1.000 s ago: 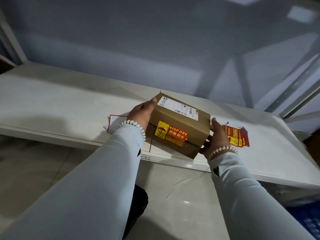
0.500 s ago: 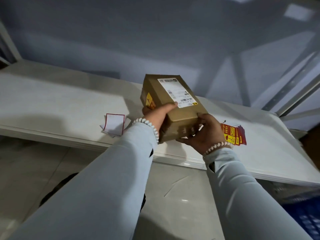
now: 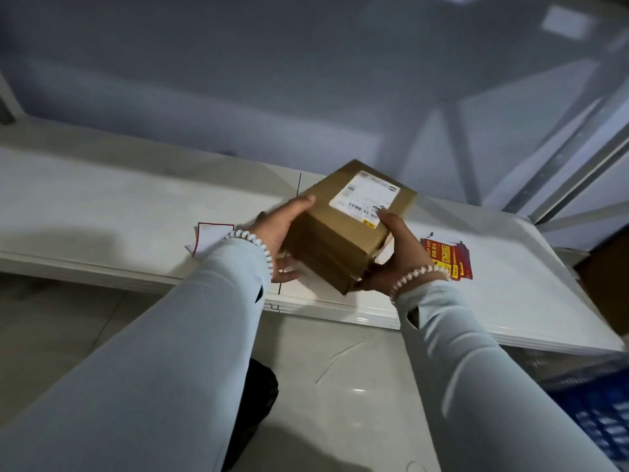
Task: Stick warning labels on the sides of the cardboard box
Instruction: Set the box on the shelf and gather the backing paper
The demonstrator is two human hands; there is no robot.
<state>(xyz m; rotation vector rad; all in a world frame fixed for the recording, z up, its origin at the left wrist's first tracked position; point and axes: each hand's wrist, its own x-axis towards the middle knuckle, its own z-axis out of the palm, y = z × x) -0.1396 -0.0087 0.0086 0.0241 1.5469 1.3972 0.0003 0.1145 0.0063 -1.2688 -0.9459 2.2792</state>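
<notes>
Two hands in pale sleeves hold a cardboard box (image 3: 343,240) above the near edge of a white worktop (image 3: 102,212), the left hand (image 3: 282,236) cupping its left side and the right hand (image 3: 391,257) supporting its near corner, each grip closed on it. A second ago the face carrying a "keep dry" sticker looked toward the camera; the box has since been turned, and a bare side now faces the person, apparently ready for labelling. Spare warning labels (image 3: 446,258) lie just right; a peeled backing sheet (image 3: 209,235) lies left.

Left hand (image 3: 277,238), right hand (image 3: 396,258) grip cardboard box (image 3: 335,248).
</notes>
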